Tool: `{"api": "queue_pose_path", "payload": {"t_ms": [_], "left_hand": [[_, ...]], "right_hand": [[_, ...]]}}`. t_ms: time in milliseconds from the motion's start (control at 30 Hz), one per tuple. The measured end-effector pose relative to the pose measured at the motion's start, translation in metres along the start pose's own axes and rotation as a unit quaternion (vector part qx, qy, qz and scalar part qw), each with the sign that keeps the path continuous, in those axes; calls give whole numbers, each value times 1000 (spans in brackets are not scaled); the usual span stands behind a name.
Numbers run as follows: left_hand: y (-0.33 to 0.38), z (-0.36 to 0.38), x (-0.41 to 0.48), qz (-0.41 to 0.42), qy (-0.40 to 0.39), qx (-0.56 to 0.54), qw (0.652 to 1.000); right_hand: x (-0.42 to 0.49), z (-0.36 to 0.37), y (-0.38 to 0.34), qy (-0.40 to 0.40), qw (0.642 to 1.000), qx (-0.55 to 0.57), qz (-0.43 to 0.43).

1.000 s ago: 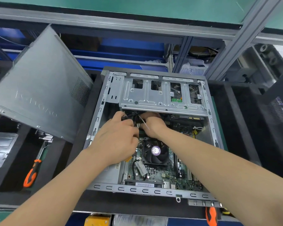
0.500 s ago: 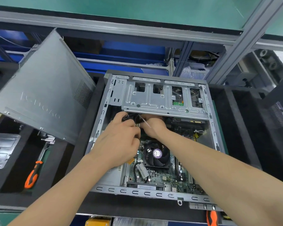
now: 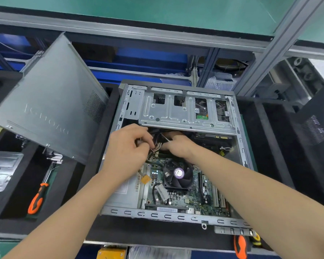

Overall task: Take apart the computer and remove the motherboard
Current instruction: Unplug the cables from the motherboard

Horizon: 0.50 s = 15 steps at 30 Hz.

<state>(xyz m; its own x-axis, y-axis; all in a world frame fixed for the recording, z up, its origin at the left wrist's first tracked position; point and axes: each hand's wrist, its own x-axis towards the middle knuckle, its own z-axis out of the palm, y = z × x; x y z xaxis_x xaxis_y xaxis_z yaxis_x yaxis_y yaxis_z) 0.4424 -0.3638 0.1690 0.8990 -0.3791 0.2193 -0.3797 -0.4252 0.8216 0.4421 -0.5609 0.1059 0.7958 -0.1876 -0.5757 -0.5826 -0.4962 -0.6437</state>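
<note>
An open grey computer case (image 3: 168,214) lies on its side in front of me. Inside it the green motherboard (image 3: 187,199) shows, with a black cooler fan (image 3: 178,174) in its middle. A silver drive cage (image 3: 181,111) spans the far half of the case. Just below the cage, my left hand (image 3: 127,148) pinches a bundle of coloured wires (image 3: 156,147) with curled fingers. My right hand (image 3: 178,144) grips the same cable bundle from the right, its fingertips hidden under the cage edge.
The removed grey side panel (image 3: 49,103) leans at the left. An orange-handled screwdriver (image 3: 38,197) lies in a black foam tray at the left, beside a silver metal part (image 3: 2,169). Another orange handle (image 3: 240,246) sits at the near right edge. A dark panel (image 3: 316,131) stands at the right.
Both hands stay at the cables under the drive cage. My left fingers have opened slightly away from the right hand, so the wire bundle shows between them. The view has shifted a little.
</note>
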Motion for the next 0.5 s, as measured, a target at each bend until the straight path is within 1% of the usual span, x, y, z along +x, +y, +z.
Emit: {"api": "queue_pose_path", "payload": {"t_ms": [33,67,100,233,333,400,500], "left_hand": [[0,-1,0,-13,17,-23,1000],[0,-2,0,-26,27,-45,998],[-1,-3,1,-37,34,-65,997],[-7,-8,3,-62,43,-125,989],[-7,-11,3,-73,37,-161,984],[-7,-11,3,-69,35,-161,984],[-7,-12,2,-50,33,-128,990]], "right_hand": [[-1,-2,1,-13,996,83,16],[-4,-3,0,-19,991,131,22],[-4,-2,1,-20,989,148,20],[-8,0,1,-1,993,119,-19],[-13,0,5,-10,989,142,-42],[-15,-1,6,-15,990,132,-48],[-15,-1,5,-17,989,136,-46]]}}
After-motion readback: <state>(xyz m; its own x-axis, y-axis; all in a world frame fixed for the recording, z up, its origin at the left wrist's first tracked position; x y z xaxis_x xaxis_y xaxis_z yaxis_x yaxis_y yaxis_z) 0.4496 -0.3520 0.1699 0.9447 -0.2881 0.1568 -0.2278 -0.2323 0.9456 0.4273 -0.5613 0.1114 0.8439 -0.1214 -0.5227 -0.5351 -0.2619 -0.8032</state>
